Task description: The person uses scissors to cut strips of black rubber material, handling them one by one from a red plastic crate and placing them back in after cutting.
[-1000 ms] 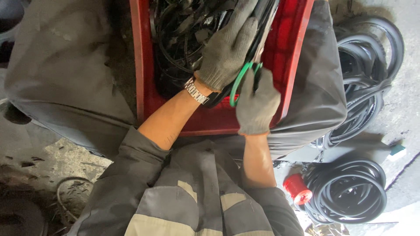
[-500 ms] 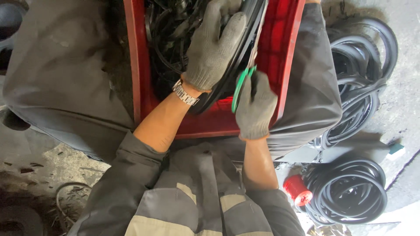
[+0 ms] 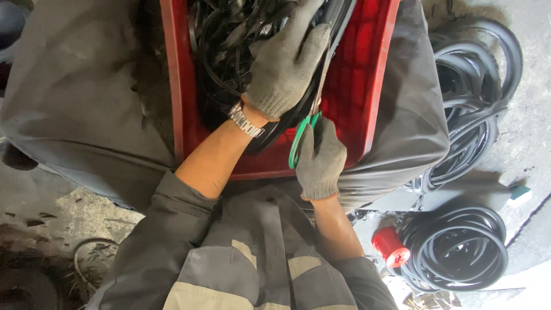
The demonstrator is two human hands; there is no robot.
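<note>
Scissors (image 3: 307,129) gripped in right hand (image 3: 321,161) | left hand (image 3: 287,63) clasps black cables (image 3: 224,40) | red crate (image 3: 367,86) holds cables

No packages, labels, signs or screens can be made out anywhere in the view.
</note>
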